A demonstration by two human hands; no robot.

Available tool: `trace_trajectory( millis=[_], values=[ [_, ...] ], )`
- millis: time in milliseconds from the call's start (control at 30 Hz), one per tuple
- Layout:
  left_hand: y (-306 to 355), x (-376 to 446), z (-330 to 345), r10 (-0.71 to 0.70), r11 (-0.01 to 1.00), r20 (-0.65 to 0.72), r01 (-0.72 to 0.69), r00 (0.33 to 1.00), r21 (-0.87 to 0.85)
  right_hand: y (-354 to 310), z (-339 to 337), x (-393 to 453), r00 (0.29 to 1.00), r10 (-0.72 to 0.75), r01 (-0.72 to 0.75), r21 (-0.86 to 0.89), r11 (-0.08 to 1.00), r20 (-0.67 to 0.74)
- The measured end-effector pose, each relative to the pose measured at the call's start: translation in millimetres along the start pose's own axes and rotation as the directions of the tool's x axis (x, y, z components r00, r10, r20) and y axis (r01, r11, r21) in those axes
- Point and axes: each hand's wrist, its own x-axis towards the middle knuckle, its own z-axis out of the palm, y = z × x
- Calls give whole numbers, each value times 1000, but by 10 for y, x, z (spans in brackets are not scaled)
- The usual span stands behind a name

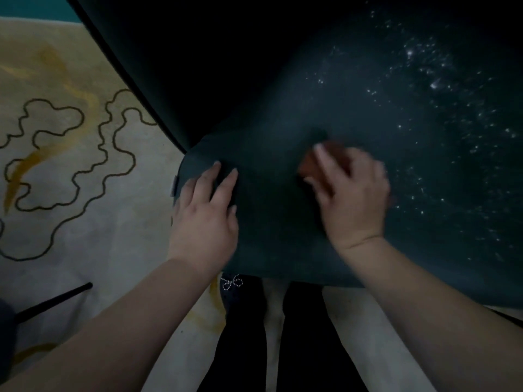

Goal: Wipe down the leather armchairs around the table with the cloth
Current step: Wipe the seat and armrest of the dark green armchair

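Head view: right hand (351,190) grips the reddish cloth (311,165) on the dark armchair (283,114) seat, blurred. Left hand (206,205), fingers flat, braces the seat's left edge. Risk: white specks (424,80) farther right get missed in this dim light.

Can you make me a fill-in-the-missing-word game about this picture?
1. The right hand presses a reddish-brown ____ onto the dark armchair.
2. The left hand rests ____ on the armchair.
3. Tiny white ____ dot the armchair to the right of the cloth.
4. The rug has wavy ____ outlines.

Missing words: cloth; flat; specks; black
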Motion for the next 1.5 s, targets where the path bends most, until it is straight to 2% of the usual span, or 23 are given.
trace_trajectory(
  millis=[67, 133, 200, 300, 367, 400, 467, 533, 567, 633, 733, 867, 933, 1000, 1033, 1067, 1100, 1133, 1200, 1267, 1333, 1400, 1500],
  values=[
    [90, 49, 13, 19, 1000, -7, -19, 1000, -10, 326, -101, 31, 962, 270, -270, 0, 963, -49],
    [199, 92, 18, 43, 999, -14, -44, 999, -31, 414, -147, 16, 921, 387, -387, 26, 922, -51],
    [325, 129, 30, 71, 996, -15, -72, 997, -44, 287, -125, -20, 964, 265, -264, 57, 963, -15],
    [487, 185, 66, 91, 995, -8, -91, 996, -47, 130, -63, -44, 997, -46, 37, 119, 992, 68],
    [564, 224, 86, 108, 993, -7, -108, 994, -42, 268, -76, 56, 987, -144, 135, 110, 985, 77],
    [588, 250, 89, 115, 993, -10, -116, 993, -37, 389, -90, 125, 989, -137, 132, 91, 987, 54],
    [613, 308, 79, 119, 993, -18, -120, 993, -22, 675, -127, 257, 998, 54, -53, 57, 997, -17],
    [619, 370, 57, 104, 995, -25, -104, 994, -9, 854, -164, 315, 943, 327, -322, 65, 944, -66],
    [621, 396, 41, 88, 996, -27, -88, 996, -5, 852, -174, 297, 918, 390, -385, 71, 920, -74],
    [634, 444, 9, 57, 998, -31, -57, 998, 2, 685, -169, 231, 941, 331, -326, 65, 943, -76],
    [662, 477, -18, 29, 999, -24, -29, 999, 18, 305, -83, 206, 996, 85, -85, 146, 986, 9],
    [712, 495, -14, 5, 1000, -15, -5, 1000, 18, 210, -16, 444, 964, -249, 229, 195, 954, 88],
    [726, 509, -14, -7, 1000, -18, 7, 1000, 7, 395, -24, 618, 971, -233, 221, 157, 962, 60],
    [730, 531, -9, -24, 1000, -20, 24, 1000, -1, 627, -27, 787, 1000, 19, -19, 121, 993, 2],
    [733, 539, -7, -33, 999, -22, 33, 999, -4, 681, -34, 818, 985, 171, -168, 125, 978, -10],
    [739, 546, -9, -40, 999, -24, 40, 999, -7, 665, -42, 805, 963, 268, -264, 139, 954, -13],
    [749, 558, -14, -47, 999, -29, 47, 998, -14, 594, -48, 748, 962, 271, -267, 139, 954, -15],
    [761, 571, -20, -58, 998, -37, 57, 998, -26, 484, -48, 669, 981, 194, -192, 139, 971, -3],
    [778, 610, -21, -101, 993, -63, 97, 993, -60, 267, -36, 516, 997, -66, 56, 181, 982, 51],
    [773, 655, -21, -153, 985, -87, 145, 984, -95, 186, -25, 543, 958, -264, 230, 249, 941, 113],
    [753, 687, -24, -177, 980, -93, 167, 980, -108, 240, 0, 787, 909, -389, 342, 271, 900, 146],
    [732, 712, -26, -172, 982, -94, 162, 981, -101, 304, 36, 1086, 892, -423, 383, 227, 895, 161],
    [709, 777, -16, -151, 986, -91, 144, 984, -79, 373, 121, 1475, 962, -226, 194, 199, 961, 153]
  ],
)
